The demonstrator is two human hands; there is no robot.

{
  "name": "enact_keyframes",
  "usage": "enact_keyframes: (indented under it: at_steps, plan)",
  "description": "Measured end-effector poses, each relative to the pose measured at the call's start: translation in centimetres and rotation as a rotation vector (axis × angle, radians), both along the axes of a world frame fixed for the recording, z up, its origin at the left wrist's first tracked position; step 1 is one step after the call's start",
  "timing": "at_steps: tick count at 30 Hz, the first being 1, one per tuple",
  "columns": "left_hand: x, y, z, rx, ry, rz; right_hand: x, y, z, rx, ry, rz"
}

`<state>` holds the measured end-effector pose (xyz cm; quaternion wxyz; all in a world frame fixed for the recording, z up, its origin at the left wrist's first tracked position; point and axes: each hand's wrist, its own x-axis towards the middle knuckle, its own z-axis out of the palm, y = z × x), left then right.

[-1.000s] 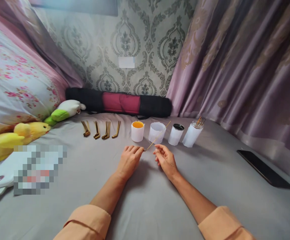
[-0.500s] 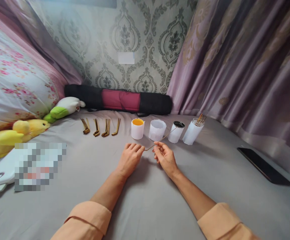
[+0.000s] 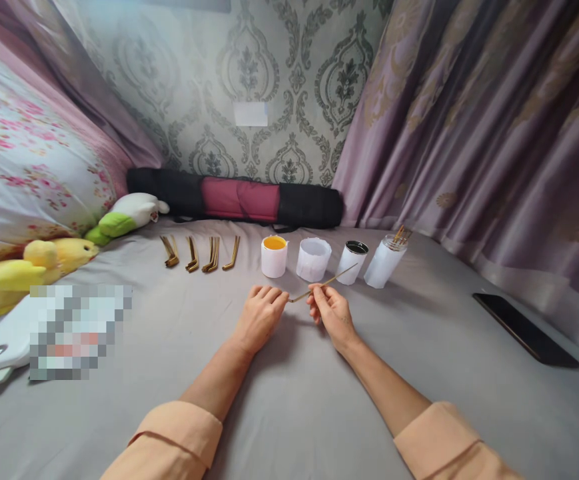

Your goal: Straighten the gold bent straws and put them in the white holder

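Observation:
A thin gold-brown bent straw slants up to the right between my hands. My right hand pinches it near the middle with thumb and fingertips. My left hand is closed, palm down, at the straw's lower bent end, its grip partly hidden under the fingers. Beyond the hands stand a white cup with an orange inside, a white translucent cup, a white-wrapped can with a dark inside and a white-wrapped jar with several straws in it.
Small groups of gold bent straws lie at the back left. Plush toys and a white device with a cable are at the left. A black phone lies right. A black-and-maroon roll bag lines the wall.
The straw's far end has dropped slightly and shows in front of the dark-mouthed can. My right fingers have shifted a little on the straw; my left hand stays in place.

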<state>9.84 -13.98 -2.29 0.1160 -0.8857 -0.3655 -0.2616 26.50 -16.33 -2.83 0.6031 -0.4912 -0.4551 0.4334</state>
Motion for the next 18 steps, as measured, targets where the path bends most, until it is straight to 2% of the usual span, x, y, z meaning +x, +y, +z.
enact_keyframes:
  at_steps: [5, 9, 18]
  plan:
    - [0.0, 0.1, -0.1, -0.024, -0.037, 0.006, -0.1, 0.0, 0.1, -0.012, -0.006, 0.004]
    - [0.1, 0.2, -0.4, -0.108, -0.106, 0.002, -0.1, -0.1, 0.1, -0.014, -0.006, -0.002]
    - [0.1, 0.8, -1.3, -0.426, -0.518, -0.039, 0.2, 0.2, -0.3, -0.020, -0.018, -0.052]
